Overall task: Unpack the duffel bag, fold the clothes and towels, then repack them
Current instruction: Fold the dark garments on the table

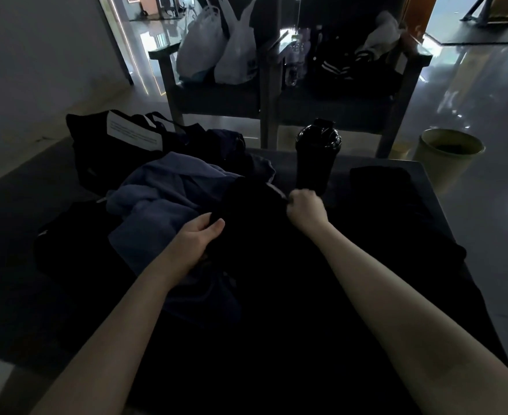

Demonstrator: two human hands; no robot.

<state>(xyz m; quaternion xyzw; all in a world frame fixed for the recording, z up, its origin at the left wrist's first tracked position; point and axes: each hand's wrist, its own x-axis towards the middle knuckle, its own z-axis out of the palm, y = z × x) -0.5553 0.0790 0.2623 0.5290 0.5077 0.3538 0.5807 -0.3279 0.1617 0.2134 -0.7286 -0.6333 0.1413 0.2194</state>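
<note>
Though a white label [133, 133] lies on the black duffel bag [94, 163] at the far left of the table [285, 163], its lines of grey print are too small and blurred to read. No other writing or brand can be made out from where I stand.

Both hands work on a black garment [255, 205] spread across the near middle of the table. The left hand [195, 241] curls round a fold at the garment's left side, thumb on top, the fingertips tucked out of sight in the cloth. The right hand [305, 206] is balled up, pinching the garment's far edge beside a pale strip of trim.

A rumpled blue towel [162, 190] is heaped just left of the garment, between it and the bag. A black shaker bottle [317, 157] stands upright just beyond the right hand, and a dark folded piece [380, 181] lies to its right.

The light is so poor that the black cloth merges with the tabletop, and its outline and type are hard to tell. Beyond the table, white plastic bags [219, 46] sit on a chair [216, 97]; a round bin [450, 151] stands on the floor at the far right.
</note>
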